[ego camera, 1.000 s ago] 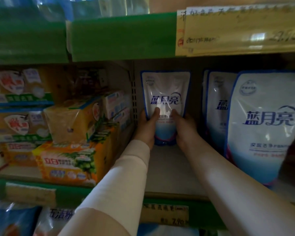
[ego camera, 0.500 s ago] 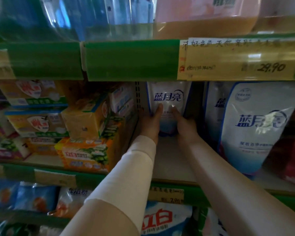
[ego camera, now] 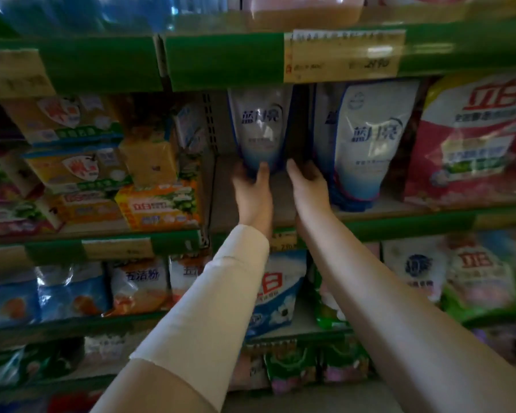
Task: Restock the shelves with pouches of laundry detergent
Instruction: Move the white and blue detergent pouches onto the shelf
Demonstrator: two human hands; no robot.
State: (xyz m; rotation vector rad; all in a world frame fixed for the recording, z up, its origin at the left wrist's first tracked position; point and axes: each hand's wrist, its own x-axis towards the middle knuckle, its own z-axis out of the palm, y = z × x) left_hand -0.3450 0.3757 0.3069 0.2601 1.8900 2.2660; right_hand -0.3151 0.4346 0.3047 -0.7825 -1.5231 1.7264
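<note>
Detergent pouch (ego camera: pixel 259 129) stood upright at the back of the middle shelf (ego camera: pixel 221 204), just right of the stacked soap boxes (ego camera: pixel 158 204). It was presumably set deep to leave room in front. Left hand (ego camera: pixel 252 192) gripped its base, thumb on the front, likely steadying it. Right hand (ego camera: pixel 309 189) lay relaxed just beside it, holding nothing; contact unclear. Second pouch (ego camera: pixel 370 138) stood further right. Versus half a second earlier: both hands sat lower on the pouch, and the right one had let go.
</note>
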